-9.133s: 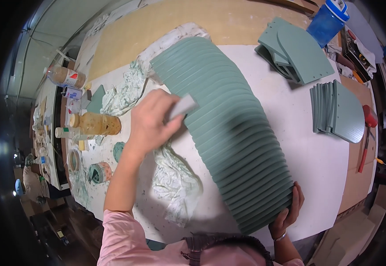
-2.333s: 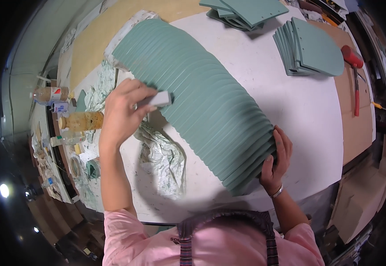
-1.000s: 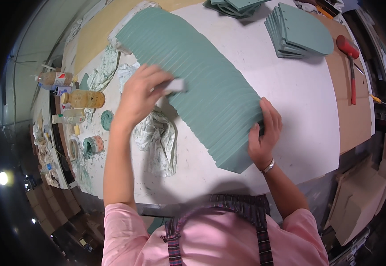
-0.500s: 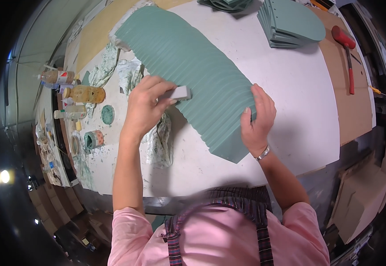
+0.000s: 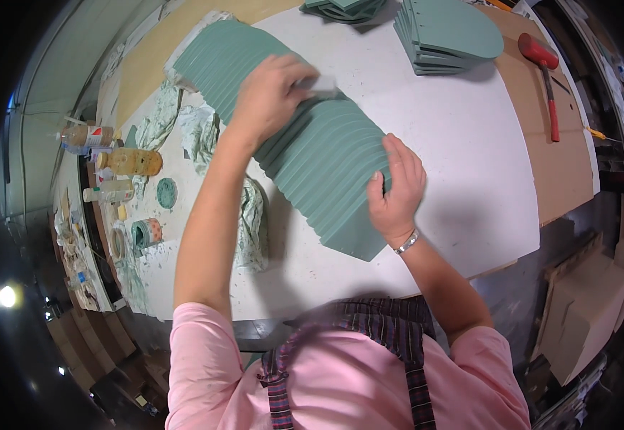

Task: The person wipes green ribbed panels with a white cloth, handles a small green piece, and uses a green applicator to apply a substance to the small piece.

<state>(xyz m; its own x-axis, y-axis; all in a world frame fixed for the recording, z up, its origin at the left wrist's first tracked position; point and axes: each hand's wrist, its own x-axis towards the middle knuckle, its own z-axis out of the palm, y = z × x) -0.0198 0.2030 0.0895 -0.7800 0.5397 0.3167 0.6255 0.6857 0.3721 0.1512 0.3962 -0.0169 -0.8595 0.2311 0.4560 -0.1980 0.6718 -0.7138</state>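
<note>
A long row of overlapping green flat pieces (image 5: 326,161) with rounded edges lies fanned diagonally across the white-covered table (image 5: 477,150). My left hand (image 5: 272,100) is closed around a small grey block (image 5: 323,87), blurred by motion, at the upper middle of the row. The block appears to touch the edges of the pieces, though my fingers hide part of it. On the right side of the row, near its close end, rests my right hand (image 5: 400,188). Its fingers lie stretched along the edges, the thumb apart on top, with nothing gripped.
Stacks of similar green pieces (image 5: 448,36) stand at the far side. At the right a red mallet (image 5: 545,82) lies on brown board (image 5: 552,161). Along the left are stained rags (image 5: 201,136), bottles (image 5: 133,162), a green-smeared lid (image 5: 166,193) and an open can (image 5: 147,233).
My left hand has moved away from me and rightward with the grey block, from the row's left edge to across its top. My right hand keeps its place on the row's right side.
</note>
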